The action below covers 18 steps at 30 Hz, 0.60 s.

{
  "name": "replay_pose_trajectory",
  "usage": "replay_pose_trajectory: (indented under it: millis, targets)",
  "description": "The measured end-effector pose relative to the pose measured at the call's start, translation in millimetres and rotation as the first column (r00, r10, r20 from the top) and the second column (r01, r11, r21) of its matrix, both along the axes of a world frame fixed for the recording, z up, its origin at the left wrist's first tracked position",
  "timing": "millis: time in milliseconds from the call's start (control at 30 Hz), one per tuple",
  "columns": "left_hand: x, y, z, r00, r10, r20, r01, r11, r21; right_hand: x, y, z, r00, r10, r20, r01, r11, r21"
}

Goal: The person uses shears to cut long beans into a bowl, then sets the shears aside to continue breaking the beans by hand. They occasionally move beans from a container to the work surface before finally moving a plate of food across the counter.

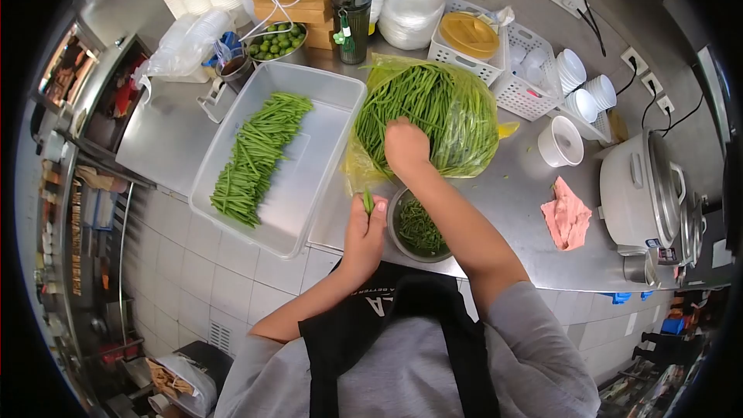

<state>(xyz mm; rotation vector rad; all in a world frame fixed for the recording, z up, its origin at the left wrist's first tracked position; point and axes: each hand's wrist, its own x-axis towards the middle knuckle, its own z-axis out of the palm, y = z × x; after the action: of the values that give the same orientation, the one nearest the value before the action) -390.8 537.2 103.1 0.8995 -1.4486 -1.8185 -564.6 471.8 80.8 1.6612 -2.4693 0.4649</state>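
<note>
Above the counter's (pixel 495 193) front edge, the left hand (pixel 364 234) pinches a short green bean (pixel 368 201) beside the steel bowl (pixel 396 238); a loose grip could drop it. The right hand (pixel 405 147) clutches beans in the plastic bag (pixel 464 120), which might slide.

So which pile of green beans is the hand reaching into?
The big heap in the yellow plastic bag. The right hand rests on it. The other beans lie apart: a row in the clear tray and trimmings in the small metal bowl.

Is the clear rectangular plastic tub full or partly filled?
Partly filled: green beans cover only the left side of the tub.
</note>
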Motion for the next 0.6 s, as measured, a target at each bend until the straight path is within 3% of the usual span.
replay_pose_trajectory:
  millis: [100, 200, 367, 467, 533, 600]
  targets:
    - [4, -13, 29, 0.977, 0.066, 0.204, 0.029, 0.902, -0.431, 4, 39, 30, 0.987, 0.083, -0.14, -0.096, 0.991, -0.089]
    - [-8, -32, 40, 0.973, 0.15, 0.176, 0.034, 0.662, -0.748, 10, 89, 51, 0.975, 0.132, -0.178, -0.152, 0.982, -0.108]
    - [-34, -23, 33, 0.865, -0.103, 0.491, 0.438, 0.63, -0.641, 23, 154, 63, 0.969, 0.178, -0.174, -0.196, 0.976, -0.094]
    - [-41, -4, 23, 0.799, -0.229, 0.557, 0.566, 0.599, -0.566, 23, 172, 57, 0.978, 0.199, -0.06, -0.207, 0.943, -0.259]
    - [-40, 5, 16, 0.811, -0.287, 0.51, 0.567, 0.598, -0.566, 26, 176, 48, 0.922, 0.125, 0.368, 0.032, 0.919, -0.392]
    - [-39, 11, 11, 0.821, -0.308, 0.481, 0.556, 0.624, -0.549, 27, 176, 45, 0.658, 0.126, 0.742, 0.288, 0.869, -0.403]
